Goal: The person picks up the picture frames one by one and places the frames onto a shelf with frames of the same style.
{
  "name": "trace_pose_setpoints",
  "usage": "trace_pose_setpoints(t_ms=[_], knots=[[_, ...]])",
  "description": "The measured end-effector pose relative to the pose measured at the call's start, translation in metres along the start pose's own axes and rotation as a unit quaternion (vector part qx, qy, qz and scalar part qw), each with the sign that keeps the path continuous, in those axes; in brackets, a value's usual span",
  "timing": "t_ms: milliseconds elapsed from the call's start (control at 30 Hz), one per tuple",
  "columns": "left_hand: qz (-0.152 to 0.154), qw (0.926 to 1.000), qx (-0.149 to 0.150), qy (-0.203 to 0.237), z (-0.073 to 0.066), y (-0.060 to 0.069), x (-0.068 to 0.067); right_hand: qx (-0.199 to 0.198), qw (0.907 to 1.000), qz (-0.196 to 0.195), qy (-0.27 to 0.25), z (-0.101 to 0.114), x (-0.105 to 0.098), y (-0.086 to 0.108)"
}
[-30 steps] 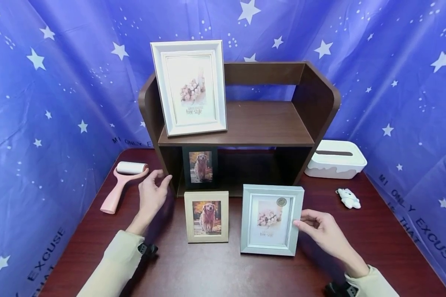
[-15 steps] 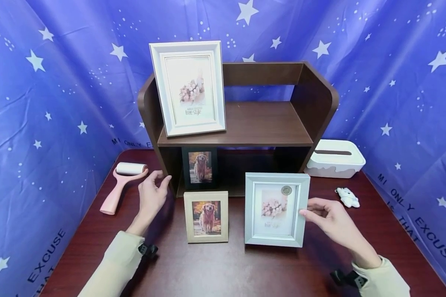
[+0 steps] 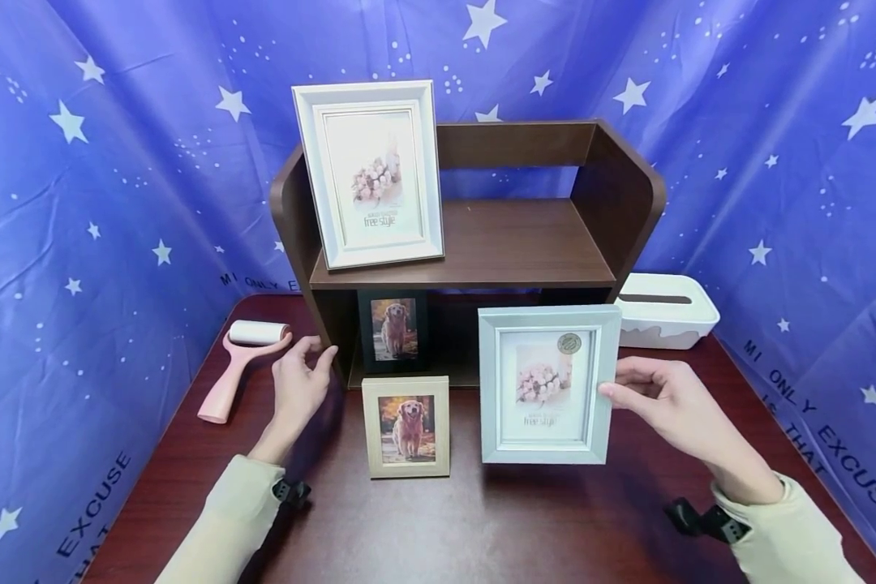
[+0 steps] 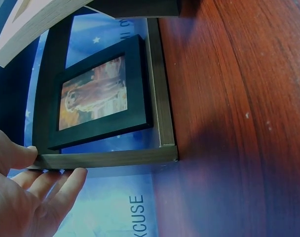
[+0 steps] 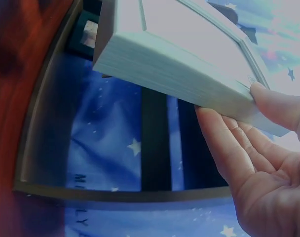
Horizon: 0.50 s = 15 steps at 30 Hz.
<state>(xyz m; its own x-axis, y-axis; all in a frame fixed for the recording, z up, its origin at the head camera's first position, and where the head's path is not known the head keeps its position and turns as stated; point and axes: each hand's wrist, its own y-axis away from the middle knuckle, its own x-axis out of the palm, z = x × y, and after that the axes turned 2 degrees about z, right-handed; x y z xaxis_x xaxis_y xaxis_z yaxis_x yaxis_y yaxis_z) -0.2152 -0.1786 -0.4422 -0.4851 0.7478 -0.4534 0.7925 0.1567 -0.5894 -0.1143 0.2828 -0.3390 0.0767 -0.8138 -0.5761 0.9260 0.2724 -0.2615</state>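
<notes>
My right hand (image 3: 693,414) pinches the right edge of a pale blue-grey picture frame (image 3: 487,389), raised off the table before the shelf's lower opening; the right wrist view shows the thumb on its front and the fingers (image 5: 229,143) behind. My left hand (image 3: 299,389) grips the left side panel of the dark brown shelf (image 3: 526,239), thumb and fingers on opposite faces in the left wrist view. A black frame (image 4: 135,84) with a dog picture stands in the lower compartment at left. A beige dog frame (image 3: 441,426) stands on the table before it.
A large white frame (image 3: 310,178) stands on the upper shelf at left. A pink lint roller (image 3: 226,389) lies left of my left hand. A white tissue box (image 3: 660,334) is right of the shelf, partly behind the raised frame. Starred blue cloth surrounds the table.
The blue-grey frame has risen from the table and moved slightly right with my right hand. It now covers the small white figure's former spot less clearly seen behind my hand. My left hand stays put.
</notes>
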Motion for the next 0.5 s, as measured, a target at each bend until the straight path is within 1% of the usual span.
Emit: trace_pose_setpoints(t_ms=[67, 233, 367, 433, 500], knots=[[0.001, 1.0, 0.001, 0.0, 0.001, 0.001, 0.001, -0.005, 1.0, 0.003, -0.008, 0.006, -0.003, -0.001], [-0.003, 0.9999, 0.015, 0.008, 0.002, 0.002, 0.004, -0.01, 0.9999, 0.007, -0.012, 0.025, -0.012, -0.005], [-0.011, 0.9997, 0.022, 0.004, 0.002, 0.001, 0.002, -0.016, 0.9998, 0.009, -0.012, 0.041, -0.023, -0.014], [-0.012, 0.9997, 0.023, 0.0, 0.002, 0.001, 0.002, -0.012, 0.9999, 0.008, -0.009, 0.049, -0.03, -0.018], [-0.01, 0.9997, 0.022, -0.005, 0.001, 0.001, 0.001, 0.004, 0.9999, 0.005, -0.01, 0.056, -0.036, -0.022]])
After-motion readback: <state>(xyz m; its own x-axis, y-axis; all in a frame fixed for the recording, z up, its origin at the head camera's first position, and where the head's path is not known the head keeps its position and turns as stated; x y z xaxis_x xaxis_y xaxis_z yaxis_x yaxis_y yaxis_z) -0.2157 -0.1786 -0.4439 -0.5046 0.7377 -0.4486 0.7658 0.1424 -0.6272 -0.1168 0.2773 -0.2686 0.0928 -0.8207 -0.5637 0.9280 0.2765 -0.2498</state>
